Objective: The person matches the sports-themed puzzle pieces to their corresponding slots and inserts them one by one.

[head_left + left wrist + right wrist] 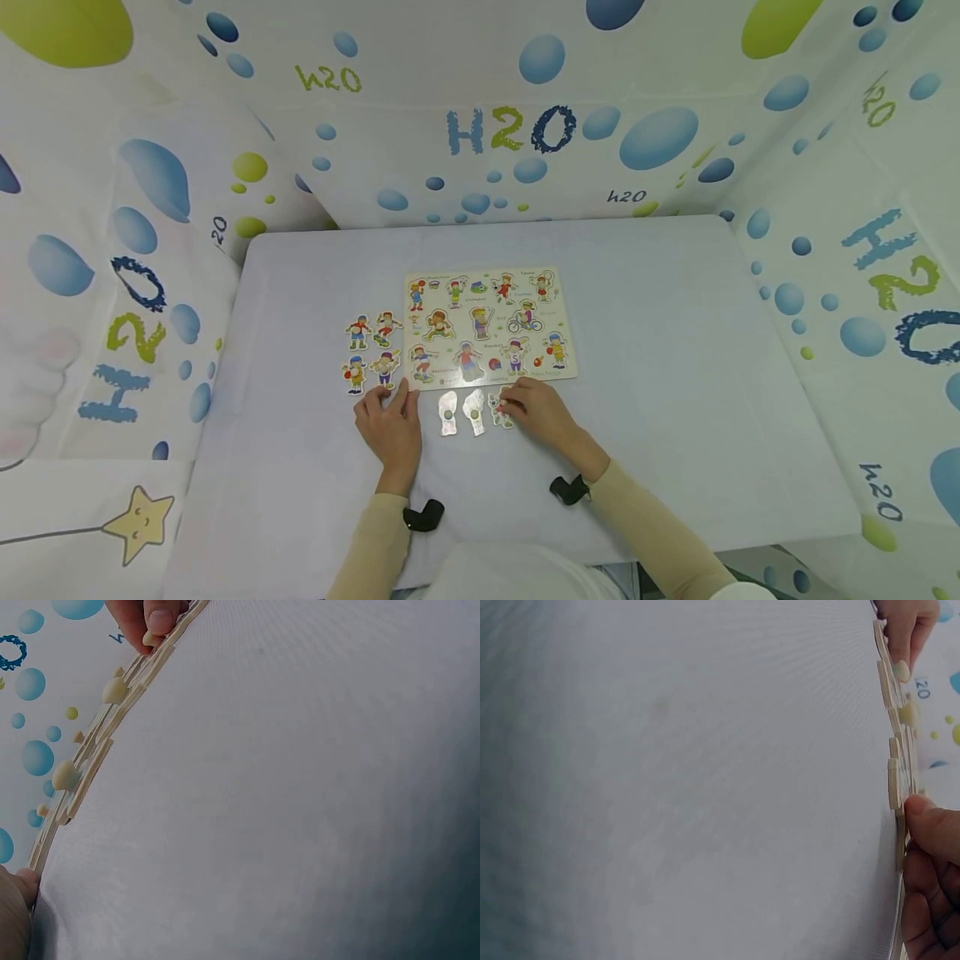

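A wooden knob puzzle board [491,331] printed with sporting children lies flat on the white table. My right hand [536,410] pinches the knob of a puzzle piece [497,417] just below the board's lower edge. In the left wrist view, this right hand [154,622] has thumb and finger at a pale knob. My left hand [392,425] rests by the board's lower left corner, its thumb at the edge and its other fingers near a loose child-shaped piece [386,367]. Two glare-covered pieces, a left one [447,413] and a middle one [474,412], lie between the hands.
Several loose pieces, among them a child with a ball [355,374] and a skateboarder [386,327], lie left of the board. The white table [675,358] reaches back to a bubble-patterned cloth wall [450,100]. A black wrist camera [424,516] sits on the left arm.
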Tool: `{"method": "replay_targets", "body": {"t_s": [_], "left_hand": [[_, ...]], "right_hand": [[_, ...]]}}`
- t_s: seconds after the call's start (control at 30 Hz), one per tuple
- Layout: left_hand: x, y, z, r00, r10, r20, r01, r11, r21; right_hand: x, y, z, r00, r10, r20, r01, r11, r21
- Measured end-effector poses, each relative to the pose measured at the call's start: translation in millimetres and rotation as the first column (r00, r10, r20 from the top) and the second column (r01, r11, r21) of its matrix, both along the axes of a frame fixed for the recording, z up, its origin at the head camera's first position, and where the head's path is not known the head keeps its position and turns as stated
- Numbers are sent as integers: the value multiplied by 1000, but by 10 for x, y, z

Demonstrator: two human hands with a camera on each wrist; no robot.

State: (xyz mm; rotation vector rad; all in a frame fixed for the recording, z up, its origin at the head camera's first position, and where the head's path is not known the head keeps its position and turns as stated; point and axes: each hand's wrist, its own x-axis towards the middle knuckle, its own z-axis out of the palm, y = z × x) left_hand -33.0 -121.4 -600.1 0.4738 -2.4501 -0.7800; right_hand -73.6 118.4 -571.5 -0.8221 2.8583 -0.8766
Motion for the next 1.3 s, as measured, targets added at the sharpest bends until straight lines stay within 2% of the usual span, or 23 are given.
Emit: {"method": "replay_targets", "body": {"t_s": [0.47,0.83,0.97,1.3], "left_hand": [[-5,5,23,1000,12,-14,-12,1000,-6],[3,5,-1,1000,15,-14,-15,1000,-5],[4,1,8,1000,17,-15,-17,1000,-8],[13,-5,5,1000,10,-15,-10,1000,-9]], "right_hand": [[-1,-4,-2,998,26,-62,-28,999,-27],[-60,10,82,996,72,-55,-73,997,-21],[-229,28,185,997,67,-44,-68,997,-29],[-924,68,462,991,-26,-133,21,999,-45]]}}
